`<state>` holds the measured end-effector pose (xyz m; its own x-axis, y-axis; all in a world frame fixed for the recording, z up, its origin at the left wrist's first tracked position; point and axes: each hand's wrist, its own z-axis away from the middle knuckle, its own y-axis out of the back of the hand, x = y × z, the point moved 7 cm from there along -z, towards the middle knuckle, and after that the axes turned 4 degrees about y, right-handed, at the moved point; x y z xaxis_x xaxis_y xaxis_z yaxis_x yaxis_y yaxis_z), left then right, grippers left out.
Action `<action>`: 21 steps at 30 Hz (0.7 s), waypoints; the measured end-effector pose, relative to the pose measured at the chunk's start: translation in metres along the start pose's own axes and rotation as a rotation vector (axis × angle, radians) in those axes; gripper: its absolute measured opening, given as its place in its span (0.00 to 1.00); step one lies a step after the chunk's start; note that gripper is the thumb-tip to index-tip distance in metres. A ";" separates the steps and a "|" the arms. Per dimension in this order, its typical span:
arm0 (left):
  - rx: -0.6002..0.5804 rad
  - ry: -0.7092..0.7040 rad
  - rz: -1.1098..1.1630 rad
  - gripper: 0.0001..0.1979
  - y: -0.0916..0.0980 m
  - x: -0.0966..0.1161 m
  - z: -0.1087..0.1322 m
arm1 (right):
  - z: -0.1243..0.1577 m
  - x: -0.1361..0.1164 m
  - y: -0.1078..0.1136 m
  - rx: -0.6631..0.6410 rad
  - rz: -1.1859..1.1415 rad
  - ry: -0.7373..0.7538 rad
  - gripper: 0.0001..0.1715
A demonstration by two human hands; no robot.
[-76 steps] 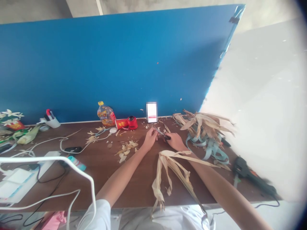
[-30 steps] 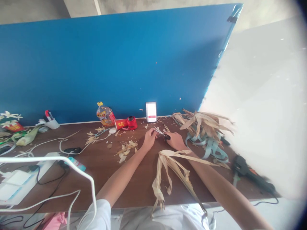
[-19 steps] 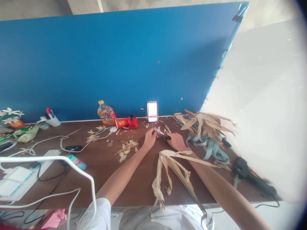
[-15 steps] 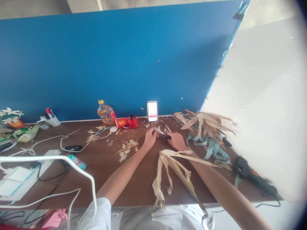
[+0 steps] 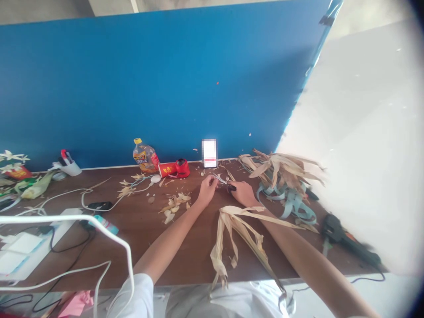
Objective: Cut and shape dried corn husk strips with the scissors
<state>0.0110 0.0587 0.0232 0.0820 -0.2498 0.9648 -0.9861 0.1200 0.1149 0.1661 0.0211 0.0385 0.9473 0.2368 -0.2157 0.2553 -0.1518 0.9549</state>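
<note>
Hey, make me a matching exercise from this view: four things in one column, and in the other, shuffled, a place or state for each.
Things:
1. Scissors
2. Bottle
3. Glue gun
4. Phone

Places or states:
A. Upright with its screen lit
B. In the right hand
C. Topped with a yellow cap
D. Lying toward the right end of the table

Pairs: 1-B, 2-C, 3-D, 4-A

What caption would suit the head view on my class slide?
Right hand holding scissors pointed toward the left hand, over a brown table scattered with dry husks.
</note>
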 end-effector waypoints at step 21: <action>0.001 0.059 0.069 0.12 -0.001 -0.005 -0.001 | 0.000 0.004 -0.001 0.066 -0.038 -0.023 0.14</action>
<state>0.0117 0.0609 0.0182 0.0218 -0.1842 0.9827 -0.9898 0.1343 0.0471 0.1697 0.0221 0.0366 0.9408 0.2215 -0.2567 0.3025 -0.2064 0.9305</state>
